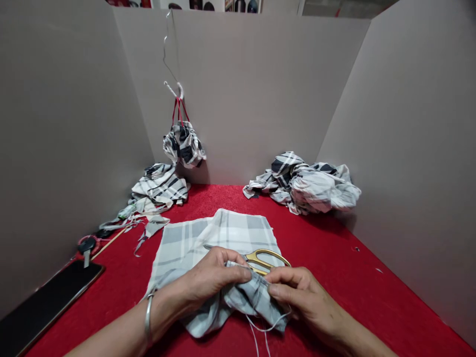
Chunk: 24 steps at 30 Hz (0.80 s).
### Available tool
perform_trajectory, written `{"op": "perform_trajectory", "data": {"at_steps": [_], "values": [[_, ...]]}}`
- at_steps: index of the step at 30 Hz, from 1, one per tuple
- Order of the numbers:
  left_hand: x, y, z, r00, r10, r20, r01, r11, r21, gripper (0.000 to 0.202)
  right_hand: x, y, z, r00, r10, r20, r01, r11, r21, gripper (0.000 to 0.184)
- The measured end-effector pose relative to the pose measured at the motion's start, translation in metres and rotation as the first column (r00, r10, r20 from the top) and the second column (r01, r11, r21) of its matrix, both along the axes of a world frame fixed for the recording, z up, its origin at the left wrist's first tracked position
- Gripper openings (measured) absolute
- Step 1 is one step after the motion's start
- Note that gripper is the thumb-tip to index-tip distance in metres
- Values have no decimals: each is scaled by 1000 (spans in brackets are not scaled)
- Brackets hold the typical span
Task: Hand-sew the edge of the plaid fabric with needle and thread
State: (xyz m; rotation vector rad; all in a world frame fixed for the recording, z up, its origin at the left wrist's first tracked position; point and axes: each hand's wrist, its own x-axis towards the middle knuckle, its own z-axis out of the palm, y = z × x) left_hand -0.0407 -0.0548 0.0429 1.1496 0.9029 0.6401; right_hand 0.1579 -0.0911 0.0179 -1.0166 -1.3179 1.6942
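Observation:
Both hands pinch a grey-and-white checked cloth (256,296) low in the middle of the view. My left hand (215,272) is closed on its gathered upper edge, thumb on top. My right hand (297,292) grips the same edge a little to the right; whether a needle is between those fingers, I cannot tell. White thread (266,329) hangs from the cloth near my right hand. Just behind my fingers lie gold-handled scissors (256,257), partly hidden by the left hand. They rest on the flat, spread part of the checked fabric (238,230).
Crumpled checked cloths (320,186) are heaped at the back right. More cloth (161,186) and scraps (154,225) lie at the left wall. A checked pouch (185,144) hangs by red cords from a hook (180,90). At left lies a phone (48,302). Grey panels enclose the red tabletop (316,238).

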Motion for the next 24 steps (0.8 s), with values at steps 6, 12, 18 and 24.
{"op": "perform_trajectory", "data": {"at_steps": [6, 12, 18, 24], "values": [[0, -1, 2, 1000, -3, -5, 3, 1000, 4, 19, 0, 2, -1, 1000, -6, 18, 6, 1000, 11, 29], [0, -3, 4, 1000, -25, -5, 25, 998, 49, 20, -1, 2, -1, 999, 0, -32, 0, 1000, -5, 27], [0, -4, 3, 1000, -18, -9, 18, 999, 43, 21, 1, 2, -4, 999, 2, -38, -2, 1000, -13, 26], [0, -4, 3, 1000, -29, -12, 29, 998, 47, 22, 1, 1, -1, 1000, 9, -5, -9, 1000, -5, 27]]}}
